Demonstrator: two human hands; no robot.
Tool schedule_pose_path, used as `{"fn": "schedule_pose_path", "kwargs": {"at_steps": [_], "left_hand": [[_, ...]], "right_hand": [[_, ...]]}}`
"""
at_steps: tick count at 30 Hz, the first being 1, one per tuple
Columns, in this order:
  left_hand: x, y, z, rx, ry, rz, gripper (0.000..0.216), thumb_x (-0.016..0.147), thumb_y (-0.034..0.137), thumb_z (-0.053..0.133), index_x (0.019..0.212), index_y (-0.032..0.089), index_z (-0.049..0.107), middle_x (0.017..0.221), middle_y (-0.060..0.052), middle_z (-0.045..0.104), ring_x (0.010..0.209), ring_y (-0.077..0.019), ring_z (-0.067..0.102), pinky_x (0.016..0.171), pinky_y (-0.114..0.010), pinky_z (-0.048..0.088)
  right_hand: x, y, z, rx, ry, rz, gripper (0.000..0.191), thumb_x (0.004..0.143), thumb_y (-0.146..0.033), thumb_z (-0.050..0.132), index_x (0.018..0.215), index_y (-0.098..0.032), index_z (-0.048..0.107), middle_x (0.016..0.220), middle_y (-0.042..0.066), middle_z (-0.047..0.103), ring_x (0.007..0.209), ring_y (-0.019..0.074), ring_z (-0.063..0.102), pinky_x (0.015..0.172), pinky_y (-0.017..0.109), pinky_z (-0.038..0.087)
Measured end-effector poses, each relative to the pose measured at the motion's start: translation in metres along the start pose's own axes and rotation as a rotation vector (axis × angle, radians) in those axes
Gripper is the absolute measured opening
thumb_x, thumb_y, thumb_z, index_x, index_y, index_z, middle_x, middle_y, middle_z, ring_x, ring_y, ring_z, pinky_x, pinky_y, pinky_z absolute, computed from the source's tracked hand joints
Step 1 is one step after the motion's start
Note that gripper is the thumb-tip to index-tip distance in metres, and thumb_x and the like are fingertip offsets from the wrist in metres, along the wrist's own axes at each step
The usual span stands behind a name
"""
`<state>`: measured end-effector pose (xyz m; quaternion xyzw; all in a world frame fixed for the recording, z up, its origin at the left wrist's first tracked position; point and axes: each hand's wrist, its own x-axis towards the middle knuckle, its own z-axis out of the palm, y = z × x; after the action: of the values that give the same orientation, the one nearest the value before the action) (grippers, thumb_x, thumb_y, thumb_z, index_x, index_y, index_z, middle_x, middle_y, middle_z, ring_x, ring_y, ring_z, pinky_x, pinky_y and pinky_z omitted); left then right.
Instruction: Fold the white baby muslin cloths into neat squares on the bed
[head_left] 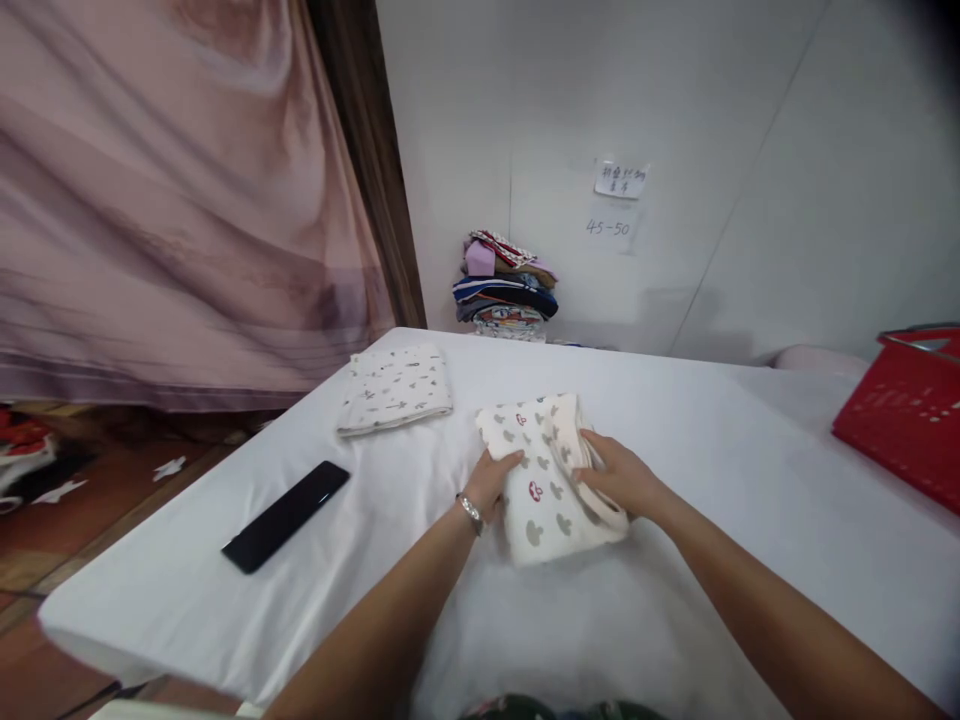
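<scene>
In the head view, the cream printed cloth (546,490) sits folded near the front of the white-covered table (720,430), between the person's two hands, with another patterned cloth (396,390) lying flat beyond it to the left and a black phone-like slab (286,516) nearer that side. The left hand (489,482) has its thumb laid over the cloth's left edge; its other fingers go out of sight at that edge, so they seem to pinch the fabric, though the underside is hidden. The right hand (619,478) closes its thumb and fingers on the loose layers at the right edge, where the folds curl open. The cloth looks light, soft and limp, likely cotton-like, with little risk of breaking and a fair grip against bare skin. Being floppy, it probably sags or spreads wherever it is unsupported, and its inner layers could slide apart. The best hold is likely at the two opposite edges, thumb on top and fingers beneath, taking every layer on the right together, since that side gapes.
</scene>
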<state>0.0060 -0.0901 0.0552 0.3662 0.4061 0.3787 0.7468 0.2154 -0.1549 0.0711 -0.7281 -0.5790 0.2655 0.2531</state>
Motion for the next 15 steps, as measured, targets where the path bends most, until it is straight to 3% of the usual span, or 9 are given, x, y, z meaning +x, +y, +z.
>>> {"fn": "schedule_pose_path", "kwargs": {"at_steps": [5,9,15], "left_hand": [[0.007,-0.005,-0.013,-0.017,0.021,-0.025,0.043,0.059,0.009,0.068,0.1,0.011,0.058,0.096,-0.014,0.068,0.085,-0.0274,0.065,0.08,-0.043,0.052],[0.012,0.008,-0.015,-0.014,-0.002,0.018,0.041,0.056,0.008,0.066,0.097,0.012,0.058,0.09,-0.012,0.069,0.08,-0.0271,0.066,0.075,-0.043,0.053],[0.03,0.014,-0.039,0.063,0.081,-0.008,0.041,0.053,0.008,0.068,0.092,0.012,0.057,0.079,-0.01,0.069,0.074,-0.0272,0.066,0.069,-0.043,0.054]], "right_hand": [[0.004,0.032,-0.018,0.369,-0.066,0.144,0.065,0.067,-0.024,0.059,0.13,-0.024,0.044,0.131,0.006,0.049,0.112,0.0271,0.051,0.091,0.038,0.043],[0.002,0.047,-0.015,0.687,-0.034,0.114,0.067,0.064,-0.022,0.062,0.128,-0.023,0.044,0.122,0.006,0.056,0.104,0.0236,0.056,0.088,0.035,0.045],[-0.002,0.049,0.011,0.753,-0.05,0.248,0.077,0.065,-0.026,0.066,0.136,-0.022,0.034,0.115,0.009,0.058,0.096,0.0231,0.06,0.084,0.036,0.047]]}}
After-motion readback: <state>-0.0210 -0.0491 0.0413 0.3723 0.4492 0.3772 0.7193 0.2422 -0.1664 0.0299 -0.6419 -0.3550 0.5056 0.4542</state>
